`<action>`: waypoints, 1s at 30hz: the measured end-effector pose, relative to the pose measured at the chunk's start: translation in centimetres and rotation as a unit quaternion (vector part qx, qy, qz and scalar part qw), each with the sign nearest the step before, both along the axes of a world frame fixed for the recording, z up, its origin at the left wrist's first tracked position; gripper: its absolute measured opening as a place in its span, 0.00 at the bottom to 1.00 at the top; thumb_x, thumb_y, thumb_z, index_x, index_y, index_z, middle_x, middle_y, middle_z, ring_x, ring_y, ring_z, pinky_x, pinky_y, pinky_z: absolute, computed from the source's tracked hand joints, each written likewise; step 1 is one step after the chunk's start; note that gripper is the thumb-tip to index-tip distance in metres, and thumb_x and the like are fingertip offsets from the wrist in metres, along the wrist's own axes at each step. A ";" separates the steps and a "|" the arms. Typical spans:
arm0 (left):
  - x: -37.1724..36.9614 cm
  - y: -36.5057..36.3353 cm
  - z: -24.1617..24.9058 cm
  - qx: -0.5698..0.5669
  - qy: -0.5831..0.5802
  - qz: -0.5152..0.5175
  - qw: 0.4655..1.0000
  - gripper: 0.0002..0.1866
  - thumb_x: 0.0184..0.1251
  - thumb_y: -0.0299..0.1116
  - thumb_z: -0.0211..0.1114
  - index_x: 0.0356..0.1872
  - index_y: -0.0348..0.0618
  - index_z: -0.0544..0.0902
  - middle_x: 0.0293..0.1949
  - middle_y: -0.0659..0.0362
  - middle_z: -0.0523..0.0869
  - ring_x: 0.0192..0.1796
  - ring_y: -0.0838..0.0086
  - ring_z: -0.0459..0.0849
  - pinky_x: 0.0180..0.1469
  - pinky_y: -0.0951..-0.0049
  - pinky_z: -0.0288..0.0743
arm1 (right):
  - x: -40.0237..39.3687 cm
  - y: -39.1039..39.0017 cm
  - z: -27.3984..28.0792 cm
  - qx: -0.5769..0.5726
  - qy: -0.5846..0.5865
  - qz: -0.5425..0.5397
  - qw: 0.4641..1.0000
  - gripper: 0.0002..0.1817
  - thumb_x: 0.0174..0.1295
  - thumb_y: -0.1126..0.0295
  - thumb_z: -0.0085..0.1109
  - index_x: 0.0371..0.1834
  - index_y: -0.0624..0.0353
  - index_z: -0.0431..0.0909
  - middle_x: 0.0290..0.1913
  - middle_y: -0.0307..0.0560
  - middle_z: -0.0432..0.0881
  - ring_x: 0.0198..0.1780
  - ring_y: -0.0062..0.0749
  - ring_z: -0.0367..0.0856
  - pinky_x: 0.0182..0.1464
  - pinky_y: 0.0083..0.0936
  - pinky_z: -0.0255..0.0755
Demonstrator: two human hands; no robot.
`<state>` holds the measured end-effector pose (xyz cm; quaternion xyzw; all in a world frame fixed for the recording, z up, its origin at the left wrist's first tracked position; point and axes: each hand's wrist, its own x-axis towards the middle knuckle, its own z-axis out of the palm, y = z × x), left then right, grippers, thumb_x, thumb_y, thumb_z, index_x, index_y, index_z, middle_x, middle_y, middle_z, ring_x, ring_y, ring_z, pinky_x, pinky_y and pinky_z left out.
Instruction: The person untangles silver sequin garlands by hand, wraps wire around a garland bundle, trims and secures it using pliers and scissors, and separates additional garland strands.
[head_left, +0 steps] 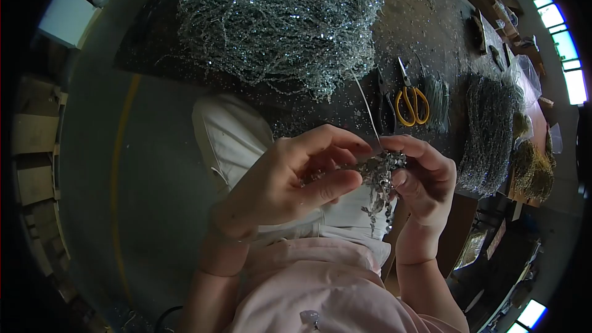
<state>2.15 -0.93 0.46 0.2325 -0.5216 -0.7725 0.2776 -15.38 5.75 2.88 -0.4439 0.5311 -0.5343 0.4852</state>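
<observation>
Both hands meet over my lap around a small bunch of silver glittery strands [381, 180], whose ends dangle below the fingers. My right hand [428, 179] pinches the bunch between thumb and fingers from the right. My left hand [302, 176] is curled around its left part, thumb and fingers close together; what lies inside that palm is partly hidden. A thin pale wire [369, 108] rises from between the hands toward the table. Just beyond them lie yellow-handled scissors [412, 106], dark-handled pliers [386, 110] and a bundle of thin green wires [438, 102].
A big heap of silver tinsel strands [283, 24] covers much of the dark table [407, 37]. More grey strands [490, 135] hang at the right edge, beside a gold bunch [533, 169]. Cardboard boxes [34, 132] stand along the left wall. Glitter specks dot the tabletop.
</observation>
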 end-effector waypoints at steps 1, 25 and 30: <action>0.2 -0.2 0.0 0.001 0.000 0.000 1.000 0.14 0.58 0.30 0.61 0.44 0.36 0.73 0.29 0.60 0.79 0.30 0.85 0.76 0.32 0.84 0.71 | 0.0 0.0 0.0 0.037 -0.054 0.005 0.998 0.17 0.50 0.74 0.61 0.43 0.69 0.75 0.32 0.43 0.78 0.25 0.15 0.73 0.25 0.10 0.65; 0.2 0.3 -1.0 -0.019 -0.022 0.133 0.991 0.09 0.59 0.29 0.60 0.37 0.39 0.71 0.25 0.67 0.74 0.26 0.88 0.71 0.26 0.86 0.65 | -4.2 -1.4 -1.7 -0.010 0.087 0.158 0.984 0.22 0.43 0.80 0.64 0.45 0.69 0.73 0.34 0.46 0.79 0.32 0.21 0.75 0.34 0.15 0.70; 0.1 0.3 -0.8 0.031 0.008 0.084 0.996 0.07 0.62 0.31 0.57 0.36 0.41 0.69 0.23 0.67 0.72 0.22 0.90 0.65 0.23 0.89 0.59 | -4.1 -1.5 -0.7 -0.044 0.123 0.071 0.989 0.11 0.55 0.72 0.57 0.37 0.70 0.76 0.24 0.40 0.78 0.21 0.15 0.72 0.25 0.11 0.66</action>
